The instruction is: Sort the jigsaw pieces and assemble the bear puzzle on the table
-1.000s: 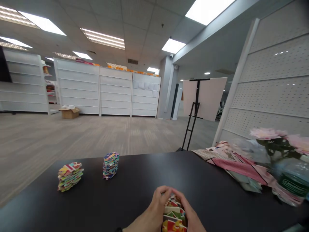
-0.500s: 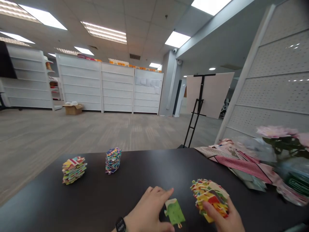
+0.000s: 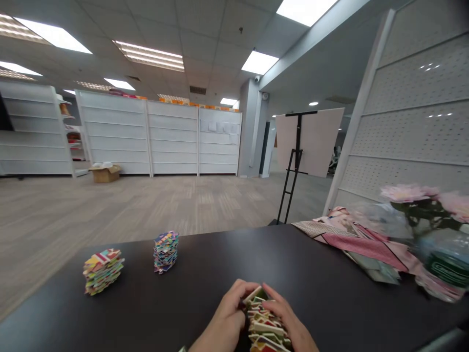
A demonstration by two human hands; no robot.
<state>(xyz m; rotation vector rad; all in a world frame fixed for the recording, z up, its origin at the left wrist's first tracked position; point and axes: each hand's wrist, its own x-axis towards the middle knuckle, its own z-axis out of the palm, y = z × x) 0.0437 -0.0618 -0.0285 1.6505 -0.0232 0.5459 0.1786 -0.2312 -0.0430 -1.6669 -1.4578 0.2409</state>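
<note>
Because the lower edge cuts across both forearms and the near end of what they hold, only part of the grip shows. The left hand [image 3: 224, 315] and the right hand [image 3: 289, 320] close in from opposite sides, fingers bent and pressing a stack of puzzle pieces [image 3: 266, 326] between them. The pieces are seen mostly edge-on, so their printed pictures are hard to make out, and fingers cover parts of the far end. Whether the stack touches the tabletop [image 3: 208, 288] below or is held just above it, I cannot tell. At the left wrist, only a sliver of a band [image 3: 182, 349] is visible.

Well apart from the grip, toward the tabletop's far left, stand a mostly red-and-yellow stack [image 3: 103, 272] and a purple-and-blue stack [image 3: 166, 253], near each other. On the right lie a pink cloth [image 3: 370, 247] and a clear bottle [image 3: 447, 269] whose label is too blurred to read; pink flowers [image 3: 405, 192] there run out of view. Beyond are a perforated panel [image 3: 417, 132], a black easel [image 3: 298, 132], carpeted floor [image 3: 205, 200], an open cardboard box [image 3: 105, 174] and white shelving [image 3: 172, 142].
</note>
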